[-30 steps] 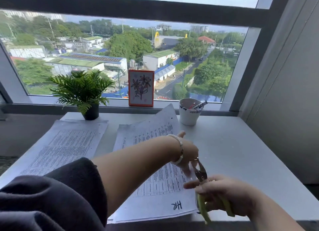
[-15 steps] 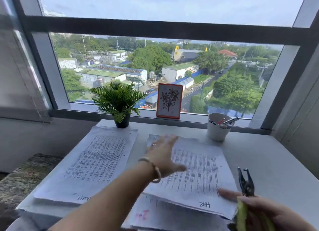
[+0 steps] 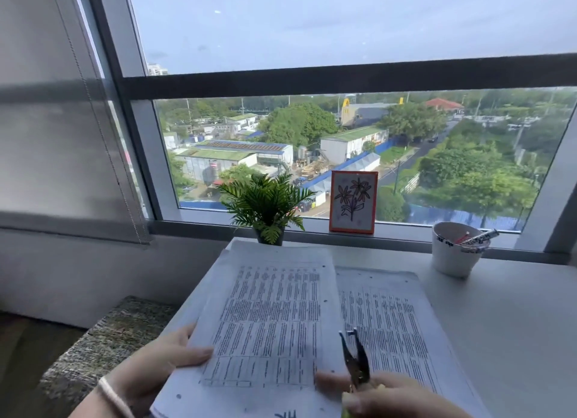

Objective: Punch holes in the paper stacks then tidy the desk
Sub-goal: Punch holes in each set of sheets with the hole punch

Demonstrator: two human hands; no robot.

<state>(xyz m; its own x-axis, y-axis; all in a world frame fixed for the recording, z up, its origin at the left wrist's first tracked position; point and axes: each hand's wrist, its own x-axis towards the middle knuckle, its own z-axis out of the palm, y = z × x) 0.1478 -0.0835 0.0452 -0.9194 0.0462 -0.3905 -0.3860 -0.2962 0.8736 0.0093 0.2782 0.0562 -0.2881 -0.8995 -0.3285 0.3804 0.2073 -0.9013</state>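
Gripping lifted paper stack (image 3: 268, 324) left-handed (image 3: 162, 364), hole punch (image 3: 356, 360) right-handed (image 3: 393, 395).
Risking loose sheets slipping beside the punch, skewing holes.

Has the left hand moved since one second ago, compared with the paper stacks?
Yes. The left hand was over the right stack near the punch; now it grips the left edge of the left stack.

an upper-floor office is showing here — printed paper stacks (image 3: 274, 317) are lying on a white worktop (image 3: 515, 324), a pen cup (image 3: 452, 255) sitting by the high window (image 3: 343, 136).
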